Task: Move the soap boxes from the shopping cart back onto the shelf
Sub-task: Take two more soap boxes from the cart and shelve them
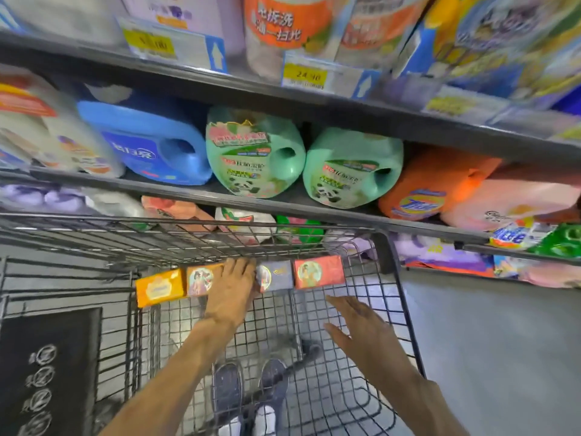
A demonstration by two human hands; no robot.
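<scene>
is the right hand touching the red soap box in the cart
Apart. The head view shows the right hand open and hovering over the cart's wire floor, with bare mesh visible between its fingertips and the red soap box.

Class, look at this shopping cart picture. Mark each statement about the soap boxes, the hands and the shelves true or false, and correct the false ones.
1. Four soap boxes stand in a row at the far end of the cart. True.
2. The yellow soap box is at the right end of the row. False: it is at the left end; the red soap box is at the right.
3. The left hand is on the boxes in the middle of the row. True.
4. The right hand grips a box. False: it is open and holds nothing.
5. Two green jugs sit side by side on a shelf. True.
</scene>
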